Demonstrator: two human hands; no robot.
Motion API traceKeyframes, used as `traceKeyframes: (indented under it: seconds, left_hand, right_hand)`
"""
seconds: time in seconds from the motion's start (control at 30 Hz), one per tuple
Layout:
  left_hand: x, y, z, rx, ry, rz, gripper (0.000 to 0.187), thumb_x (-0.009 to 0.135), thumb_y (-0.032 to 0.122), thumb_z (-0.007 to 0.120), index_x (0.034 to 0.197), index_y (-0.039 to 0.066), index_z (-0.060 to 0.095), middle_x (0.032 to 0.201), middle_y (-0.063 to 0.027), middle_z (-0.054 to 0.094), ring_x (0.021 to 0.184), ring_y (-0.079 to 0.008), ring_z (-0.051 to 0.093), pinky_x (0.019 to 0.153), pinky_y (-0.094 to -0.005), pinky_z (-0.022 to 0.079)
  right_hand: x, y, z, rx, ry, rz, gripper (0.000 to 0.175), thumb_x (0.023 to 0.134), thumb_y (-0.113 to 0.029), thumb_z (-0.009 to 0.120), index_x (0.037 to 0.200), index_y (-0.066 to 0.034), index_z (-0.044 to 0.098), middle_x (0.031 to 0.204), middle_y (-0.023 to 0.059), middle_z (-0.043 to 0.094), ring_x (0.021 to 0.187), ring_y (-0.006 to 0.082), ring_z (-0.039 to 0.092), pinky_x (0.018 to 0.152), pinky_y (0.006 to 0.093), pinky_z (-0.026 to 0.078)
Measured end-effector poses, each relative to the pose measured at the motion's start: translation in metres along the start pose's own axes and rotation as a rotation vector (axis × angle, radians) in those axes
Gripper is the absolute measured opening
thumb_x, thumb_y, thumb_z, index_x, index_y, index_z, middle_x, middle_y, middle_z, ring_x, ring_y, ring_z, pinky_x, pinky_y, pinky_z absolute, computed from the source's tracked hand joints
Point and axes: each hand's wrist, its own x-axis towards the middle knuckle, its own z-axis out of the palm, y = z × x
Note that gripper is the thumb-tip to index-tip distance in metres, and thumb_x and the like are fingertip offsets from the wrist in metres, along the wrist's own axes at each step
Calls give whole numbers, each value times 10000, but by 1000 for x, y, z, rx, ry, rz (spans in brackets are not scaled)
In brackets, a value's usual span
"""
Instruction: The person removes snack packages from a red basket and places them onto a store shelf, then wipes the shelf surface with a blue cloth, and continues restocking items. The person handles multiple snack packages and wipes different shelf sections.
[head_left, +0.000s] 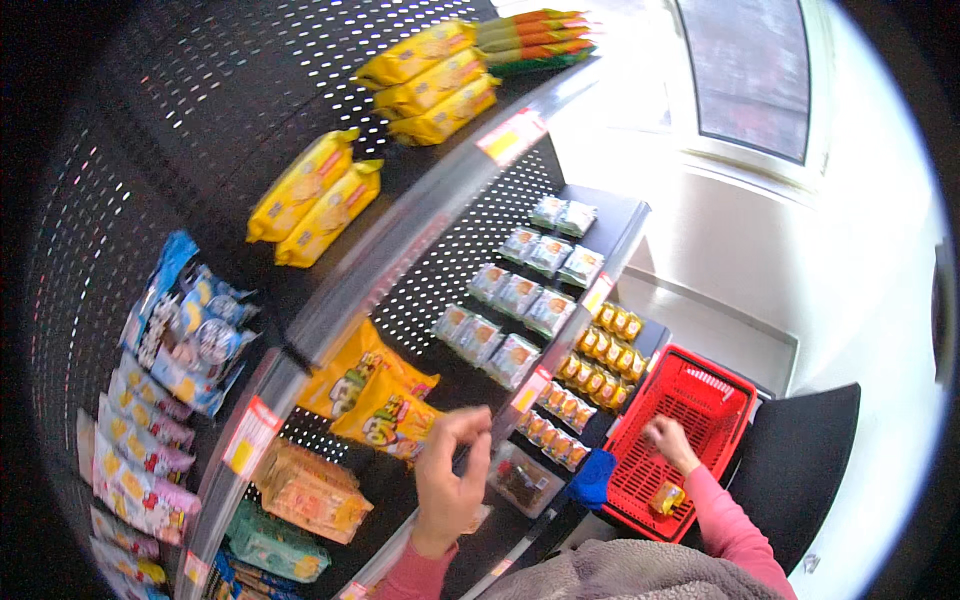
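My left hand (448, 480) is raised in front of the shelves, thumb and curled fingers apart, with nothing between them. Behind its fingertips lie orange snack bags (390, 420). Over the red plastic shopping basket (626, 499) is my right hand (667, 441), its fingers curled and blurred; whether it holds anything is not visible. One small yellow-wrapped package (667, 497) sits in the basket near my right forearm. A blue cloth-like item (592, 480) hangs at the basket's left edge. Beside my left hand, a clear plastic box (525, 478) with dark contents rests on a lower shelf.
Black perforated shelving carries stacked yellow packets (431, 82), clear-wrapped pastries (517, 296), small yellow packages (611, 352), blue bags (195, 322) and orange-brown packs (311, 491). Price labels (512, 137) line the shelf edges. A white wall (750, 247) and window (754, 75) stand right.
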Motion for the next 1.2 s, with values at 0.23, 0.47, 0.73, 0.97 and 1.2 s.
traceKeyframes:
  seconds: [0.23,0.47,0.73,0.97,1.2]
  left_hand:
    - [87,72,-80,403,427,519,431,919,21,676,1342,2,597,1403,-232,569,1310,-371,548,1085,-447,441]
    - [154,59,-126,-161,403,185,620,1013,280,669,1521,4,445,1539,-222,467,1439,-304,436,1189,-434,338]
    - [190,28,-145,-183,401,71,751,1005,356,674,1576,-18,361,1550,-231,459,1404,-289,474,1174,-370,359]
    - [186,46,-143,-99,274,-77,690,1011,317,673,1548,-24,407,1449,-248,545,1338,-267,545,1130,-346,414]
    - [136,86,-103,-192,409,367,515,1017,173,655,1447,-36,462,1419,-190,544,1288,-274,580,1049,-385,500]
  right_hand:
    - [25,-381,-97,285,114,-742,194,1072,-140,558,1081,15,673,915,69,712,794,97,642,699,267,536]
    - [64,-596,-81,418,47,-1168,331,1050,-246,610,1263,-4,684,1106,92,743,942,142,683,833,294,546]
    - [145,-678,-21,34,118,-1007,523,1015,-424,586,1296,9,668,1247,212,711,1185,306,671,1015,376,504]
    - [136,-680,-13,68,78,-886,489,1034,-405,548,1275,-3,688,1144,207,734,1075,286,700,940,392,526]
    - [57,-624,-69,625,68,-1113,379,1069,-333,599,1202,16,660,1079,100,714,994,176,659,890,307,538]
